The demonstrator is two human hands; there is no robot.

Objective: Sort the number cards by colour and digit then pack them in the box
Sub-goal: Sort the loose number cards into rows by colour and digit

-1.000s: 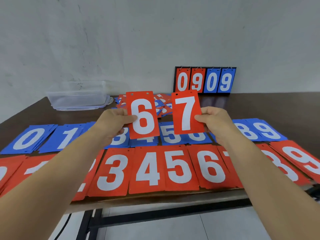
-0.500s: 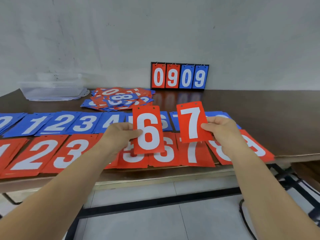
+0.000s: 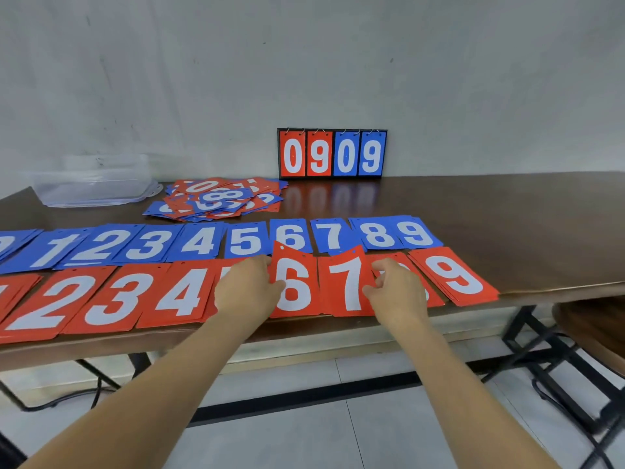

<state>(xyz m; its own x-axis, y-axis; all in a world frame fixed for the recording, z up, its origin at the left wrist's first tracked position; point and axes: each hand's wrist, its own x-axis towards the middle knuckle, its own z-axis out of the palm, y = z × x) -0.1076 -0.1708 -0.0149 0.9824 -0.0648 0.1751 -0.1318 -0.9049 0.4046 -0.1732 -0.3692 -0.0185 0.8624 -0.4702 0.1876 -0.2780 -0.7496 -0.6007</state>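
Two pinches: your left hand (image 3: 248,294) holds the red 6 (image 3: 297,282), right hand (image 3: 397,294) seemingly the red 7 (image 3: 348,282) (both bowed); careless release could skew the red piles (image 3: 453,279).

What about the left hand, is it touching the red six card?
Touching. The head view shows the left hand pinching the red six card, thumb across its face.

A dark brown bench (image 3: 490,214) spans mid-frame. At upper centre a black scoreboard (image 3: 332,154) reading 0909 stands on it against the grey wall (image 3: 304,62). At lower right, a brown seat (image 3: 595,330) above pale floor tiles (image 3: 304,441).
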